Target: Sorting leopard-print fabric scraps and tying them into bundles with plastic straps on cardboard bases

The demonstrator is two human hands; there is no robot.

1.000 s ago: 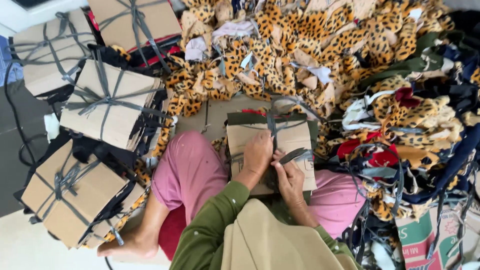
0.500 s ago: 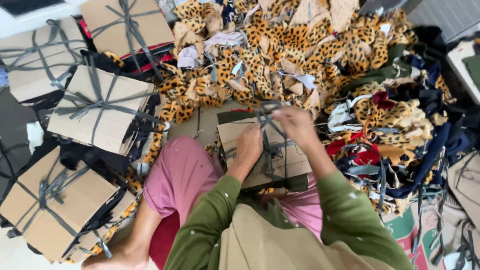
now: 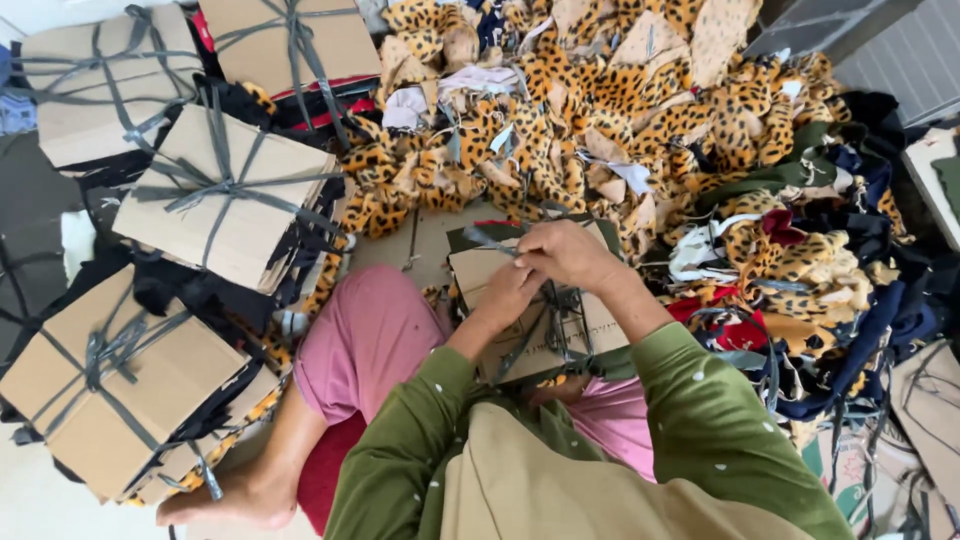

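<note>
Single head cam, looks steeply down, close over lap, floor approx. straight below; no 2nd view.

The floor bears tied cardboard bundles and heaped fabric scraps.

Cardboard-faced bundle on the lap — grey strap crossing it.

- Our right hand has climbed from the near edge of the cardboard bundle to its far edge.
- Our left hand now meets it there, pinching the grey strap.
</note>
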